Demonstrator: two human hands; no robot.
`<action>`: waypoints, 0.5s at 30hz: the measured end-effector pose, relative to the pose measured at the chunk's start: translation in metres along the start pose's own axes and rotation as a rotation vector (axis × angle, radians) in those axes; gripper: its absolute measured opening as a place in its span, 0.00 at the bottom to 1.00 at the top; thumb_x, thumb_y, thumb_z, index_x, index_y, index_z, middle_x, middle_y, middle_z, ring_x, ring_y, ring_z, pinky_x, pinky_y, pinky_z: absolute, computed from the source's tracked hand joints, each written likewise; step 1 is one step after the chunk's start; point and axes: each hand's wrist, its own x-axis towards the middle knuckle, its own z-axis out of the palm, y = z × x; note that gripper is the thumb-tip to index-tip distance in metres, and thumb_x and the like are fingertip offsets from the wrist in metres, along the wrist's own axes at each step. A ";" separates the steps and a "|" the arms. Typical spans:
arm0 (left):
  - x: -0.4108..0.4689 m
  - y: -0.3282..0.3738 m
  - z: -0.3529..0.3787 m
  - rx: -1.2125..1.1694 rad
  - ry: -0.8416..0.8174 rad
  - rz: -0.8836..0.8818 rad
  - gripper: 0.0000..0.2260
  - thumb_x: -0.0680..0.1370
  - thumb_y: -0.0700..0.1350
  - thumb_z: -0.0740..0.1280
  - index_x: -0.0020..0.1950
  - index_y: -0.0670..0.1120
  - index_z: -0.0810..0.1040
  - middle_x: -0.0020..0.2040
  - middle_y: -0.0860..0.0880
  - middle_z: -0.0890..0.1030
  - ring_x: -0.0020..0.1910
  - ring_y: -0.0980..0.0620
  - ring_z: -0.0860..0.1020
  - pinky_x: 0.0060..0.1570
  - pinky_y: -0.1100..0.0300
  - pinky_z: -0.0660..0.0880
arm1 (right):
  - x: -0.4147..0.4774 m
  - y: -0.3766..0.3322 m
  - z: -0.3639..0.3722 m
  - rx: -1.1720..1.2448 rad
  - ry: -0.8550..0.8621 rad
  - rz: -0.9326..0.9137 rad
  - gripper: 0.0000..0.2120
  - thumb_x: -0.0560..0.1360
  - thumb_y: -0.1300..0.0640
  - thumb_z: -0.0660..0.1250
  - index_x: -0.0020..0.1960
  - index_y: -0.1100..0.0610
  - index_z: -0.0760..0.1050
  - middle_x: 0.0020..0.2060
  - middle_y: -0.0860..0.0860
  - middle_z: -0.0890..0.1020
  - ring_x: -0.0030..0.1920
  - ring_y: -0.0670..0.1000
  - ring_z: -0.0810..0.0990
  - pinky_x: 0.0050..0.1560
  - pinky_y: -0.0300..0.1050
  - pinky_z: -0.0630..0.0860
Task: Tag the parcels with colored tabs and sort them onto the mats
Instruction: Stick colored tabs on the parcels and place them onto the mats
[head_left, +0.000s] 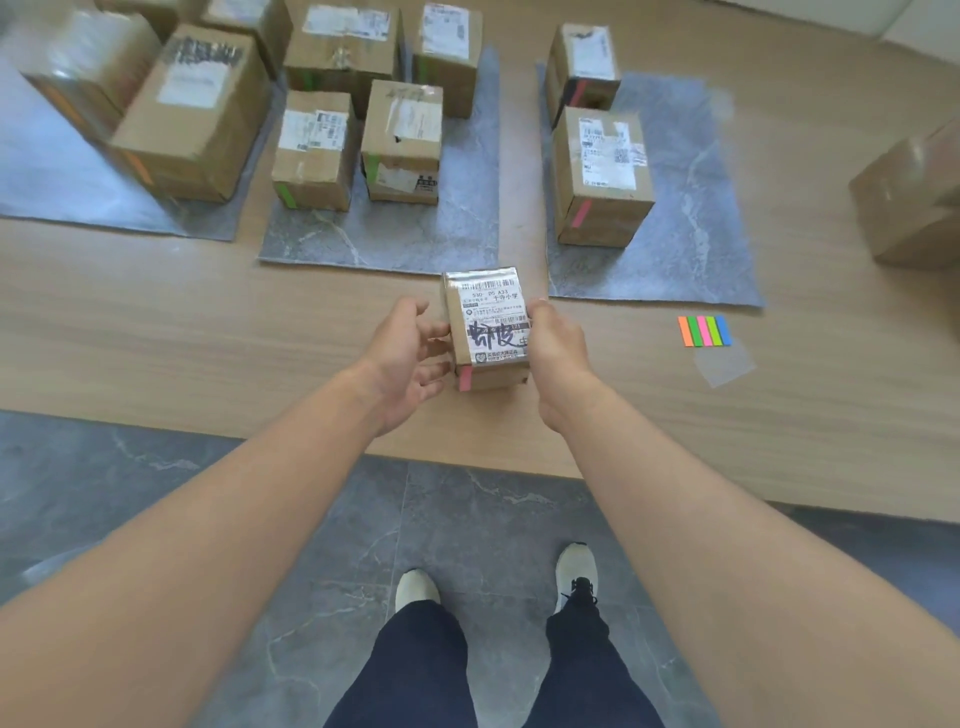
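Observation:
A small cardboard parcel (488, 327) with a white shipping label on top and a pink tab (465, 378) on its front left edge is held above the wooden floor. My left hand (408, 353) touches its left side with spread fingers. My right hand (553, 348) grips its right side. Three grey mats lie ahead: the left mat (78, 197) with orange-tabbed boxes, the middle mat (384, 239) with green-tabbed boxes, the right mat (691, 234) with two pink-tabbed boxes (602, 176). A strip of colored tabs (704, 331) lies on the floor to the right.
Another cardboard box (914, 202) sits off the mats at the far right edge. A clear plastic sheet (723, 364) lies beside the tabs. My feet (493, 582) stand on grey tiles just before the wooden floor.

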 end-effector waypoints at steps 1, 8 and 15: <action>-0.003 0.004 0.001 0.008 -0.004 0.007 0.25 0.83 0.59 0.50 0.58 0.45 0.81 0.61 0.46 0.81 0.63 0.44 0.77 0.72 0.48 0.65 | -0.003 -0.005 -0.001 0.005 0.015 -0.001 0.16 0.84 0.49 0.57 0.46 0.54 0.80 0.47 0.50 0.86 0.45 0.51 0.79 0.42 0.45 0.71; -0.017 0.047 0.019 0.098 -0.024 0.077 0.26 0.82 0.61 0.53 0.60 0.44 0.81 0.62 0.45 0.80 0.58 0.43 0.78 0.70 0.46 0.68 | -0.013 -0.048 -0.021 0.043 0.050 -0.050 0.18 0.84 0.49 0.55 0.50 0.54 0.82 0.47 0.49 0.86 0.46 0.51 0.80 0.42 0.44 0.72; -0.030 0.086 0.074 0.120 -0.056 0.110 0.24 0.81 0.60 0.58 0.61 0.42 0.80 0.61 0.42 0.80 0.55 0.41 0.80 0.65 0.46 0.74 | -0.008 -0.089 -0.076 0.084 0.023 -0.040 0.20 0.75 0.49 0.57 0.53 0.64 0.77 0.39 0.50 0.77 0.42 0.52 0.70 0.44 0.47 0.66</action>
